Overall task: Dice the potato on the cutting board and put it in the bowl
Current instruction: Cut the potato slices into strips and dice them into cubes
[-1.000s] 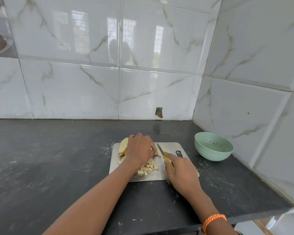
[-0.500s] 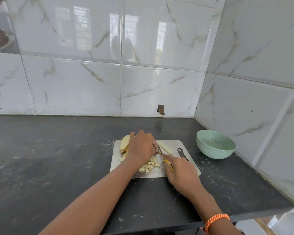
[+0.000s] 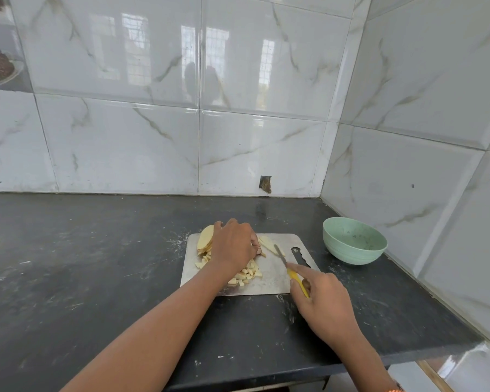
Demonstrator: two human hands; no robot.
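Note:
A steel cutting board (image 3: 269,281) lies on the dark counter. On its far left stands a stack of potato slices (image 3: 205,239), and my left hand (image 3: 234,244) curls over them, holding them down. Diced potato pieces (image 3: 248,274) are heaped on the board just below that hand. A loose potato slice (image 3: 268,243) lies to the right of my fingers. My right hand (image 3: 321,298) grips a yellow-handled knife (image 3: 290,271), its blade pointing away toward that slice. A mint green bowl (image 3: 354,240) stands to the right of the board.
The black counter (image 3: 96,264) ends at a tiled back wall and a tiled right wall (image 3: 436,179) close behind the bowl. Its front edge (image 3: 351,363) runs just behind my right wrist. White specks and smears mark the counter.
The knife has drawn back to the right, away from my left hand, and now lies beside the loose slice. My left hand stays on the potato stack.

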